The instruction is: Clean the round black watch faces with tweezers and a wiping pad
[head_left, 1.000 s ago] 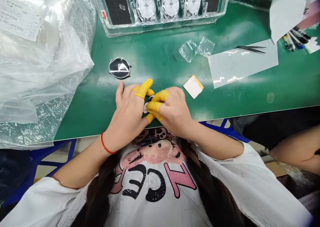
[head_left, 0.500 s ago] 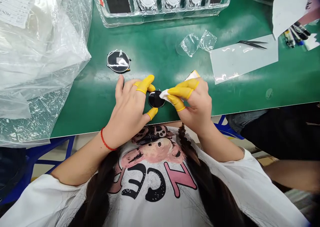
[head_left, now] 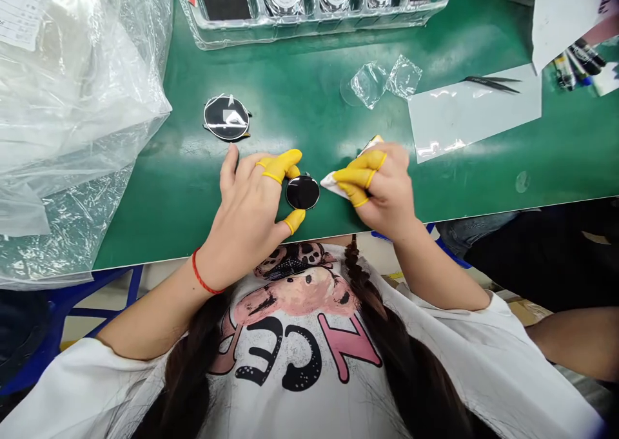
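Observation:
My left hand (head_left: 254,204), with yellow finger cots on some fingers, grips a round black watch face (head_left: 302,192) by its edge, thumb below and fingers above. The face lies on the green table, glossy side up. In my right hand (head_left: 382,184), also in yellow finger cots, a white cloth (head_left: 334,182) is pinched to a point, just right of the watch face and apart from it. Partly hidden behind that hand is a small white and yellow item (head_left: 372,144). A second watch face (head_left: 226,117) with small lugs rests beyond my left hand.
A clear plastic tray (head_left: 309,33) with several round silver parts stands at the back. Plastic bags (head_left: 87,117) cover the left side. Clear film pieces (head_left: 387,81), a translucent sheet (head_left: 478,117) with black tweezers (head_left: 493,83), and pens (head_left: 578,65) lie to the right. Another person's arm (head_left: 575,342) shows at right.
My right hand has drawn the white cloth off the watch face and a little to the right. My left hand stays in place on the watch face.

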The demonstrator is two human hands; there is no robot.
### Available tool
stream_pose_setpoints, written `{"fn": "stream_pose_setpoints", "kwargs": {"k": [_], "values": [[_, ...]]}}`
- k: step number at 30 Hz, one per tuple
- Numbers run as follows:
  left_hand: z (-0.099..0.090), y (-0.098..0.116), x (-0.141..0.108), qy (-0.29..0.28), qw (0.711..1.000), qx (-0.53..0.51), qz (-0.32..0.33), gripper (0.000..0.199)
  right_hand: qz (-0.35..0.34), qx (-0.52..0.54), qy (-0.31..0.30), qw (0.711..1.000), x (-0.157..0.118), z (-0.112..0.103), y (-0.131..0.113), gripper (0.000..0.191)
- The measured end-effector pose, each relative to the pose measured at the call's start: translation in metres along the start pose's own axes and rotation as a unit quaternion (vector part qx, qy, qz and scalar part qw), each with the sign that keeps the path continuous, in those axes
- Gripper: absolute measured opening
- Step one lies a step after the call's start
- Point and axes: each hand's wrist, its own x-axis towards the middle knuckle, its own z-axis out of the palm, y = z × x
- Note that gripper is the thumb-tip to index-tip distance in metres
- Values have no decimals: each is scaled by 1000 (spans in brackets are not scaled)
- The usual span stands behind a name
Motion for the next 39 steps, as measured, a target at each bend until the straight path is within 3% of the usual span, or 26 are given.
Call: {"fn": "stream_pose_setpoints", "kwargs": {"k": [3,5,9,12,15,18,20,23,26,30,32,35,39], "values": [[1,-1,0,4,1000,2,-6,59,59,1,-39,997,18,5,-7,29],[2,-1,-1,7,1000,4,-13,60,27,9,-60,998,24,14,-13,29],[3,-2,-2,11,1000,4,-4,58,-70,22,14,997,5,25,-17,15],[3,-3,-1,16,1000,0,-1,56,-90,6,42,995,-20,16,-16,13],[3,-2,0,14,1000,3,-7,57,-50,23,49,997,-30,0,-18,12],[3,-2,0,13,1000,5,-14,60,45,3,67,997,-22,-3,-27,12],[3,-2,0,14,1000,3,-14,60,64,-7,57,996,-14,6,-35,15],[3,-3,1,15,1000,1,-12,59,41,-3,26,999,-4,27,-41,17],[7,-5,2,19,1000,0,-9,55,84,-39,22,995,1,41,-34,18],[9,-4,0,37,999,8,3,56,111,-41,55,991,2,42,-20,13],[0,-2,-2,24,999,5,30,58,115,-31,97,988,1,40,-18,12],[-29,-5,7,22,997,42,57,60,118,-11,157,980,-2,41,-18,13],[-73,-28,56,107,982,152,-45,66,87,-13,173,981,-2,45,-18,13]]}}
